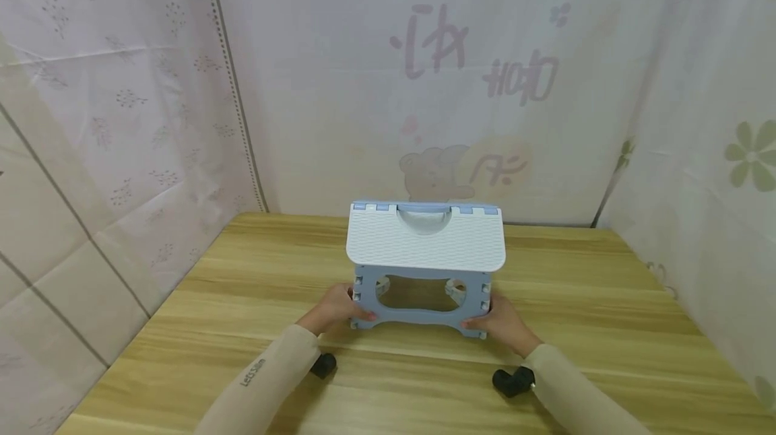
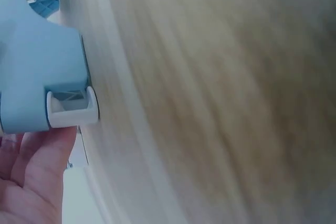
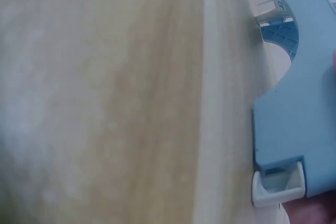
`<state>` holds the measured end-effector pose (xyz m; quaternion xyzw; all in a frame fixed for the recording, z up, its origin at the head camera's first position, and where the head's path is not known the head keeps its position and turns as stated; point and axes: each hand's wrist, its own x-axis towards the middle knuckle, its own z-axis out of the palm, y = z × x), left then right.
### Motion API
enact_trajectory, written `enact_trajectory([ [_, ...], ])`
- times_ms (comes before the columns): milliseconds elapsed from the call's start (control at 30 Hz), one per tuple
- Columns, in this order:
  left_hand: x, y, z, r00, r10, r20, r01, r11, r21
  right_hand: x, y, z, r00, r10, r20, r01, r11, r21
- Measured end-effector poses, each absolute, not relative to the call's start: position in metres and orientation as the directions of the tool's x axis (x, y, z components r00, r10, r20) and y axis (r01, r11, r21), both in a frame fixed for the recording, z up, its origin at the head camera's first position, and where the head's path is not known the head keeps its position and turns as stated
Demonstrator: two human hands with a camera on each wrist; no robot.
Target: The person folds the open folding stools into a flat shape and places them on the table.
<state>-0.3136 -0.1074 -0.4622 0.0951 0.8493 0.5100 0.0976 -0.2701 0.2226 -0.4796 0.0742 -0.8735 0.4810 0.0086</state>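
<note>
A: Head view first. Where's the stool sitting?

B: The folding stool (image 1: 424, 250) is standing around the middle of the desk (image 1: 267, 273), straight ahead of the person and between the hands. Its long axis is running left-right. The near half of its seat is sloping down toward the person.

A: Which hand is nearer?

B: Neither, both are touching it. The left hand (image 1: 335, 305) is gripping the left end low down, the right hand (image 1: 503, 320) is gripping the right end at about the same height. So the stool is lying inboard of both: right of the left hand, left of the right one. Thumbs (image 1: 366, 315) are pressing on the front panel (image 1: 418, 316).

A: Left wrist view?

B: Fingers (image 2: 50, 156) are curling in behind the panel's end, close by a white foot (image 2: 73, 116). No open gap is showing there. Can't tell how much weight the foot is bearing.

A: Right wrist?

B: Showing less. The panel is running down the right side, another white foot (image 3: 278, 190) is sitting at its lower corner, and only a bit of the hand is peeking out below. Can't judge that grip from here; the head view is settling it.

A: Surface and room?

B: The desk is looking flat, wood-grained. Printed cloth (image 1: 339, 85) is hanging just beyond its back edge and along both sides, with the side runs hanging well apart from the stool.
</note>
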Motion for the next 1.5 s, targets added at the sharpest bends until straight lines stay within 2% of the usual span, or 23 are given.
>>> enact_trajectory([
  [533,-0.3139,-0.1022,-0.4609,-0.962,0.264,-0.074,0.063,0.473,0.879,-0.2666,0.2308,-0.4826,-0.985,-0.145,0.093,-0.149,0.454,-0.879],
  [667,-0.3143,-0.1041,-0.4607,-0.961,0.264,-0.079,0.044,0.430,0.902,-0.2685,0.2301,-0.4813,-0.985,-0.141,0.098,-0.154,0.472,-0.868],
  [1000,-0.3143,-0.1068,-0.4636,-0.951,0.276,-0.142,-0.008,0.436,0.900,-0.2662,0.2280,-0.4818,-0.988,-0.136,0.072,-0.129,0.475,-0.871],
  [1267,-0.3157,-0.1093,-0.4635,-0.948,0.290,-0.134,-0.010,0.393,0.920,-0.2671,0.2263,-0.4798,-0.986,-0.147,0.082,-0.142,0.462,-0.875],
  [1500,-0.3164,-0.1111,-0.4616,-0.949,0.282,-0.138,-0.005,0.426,0.905,-0.2699,0.2252,-0.4807,-0.986,-0.146,0.076,-0.134,0.445,-0.886],
])
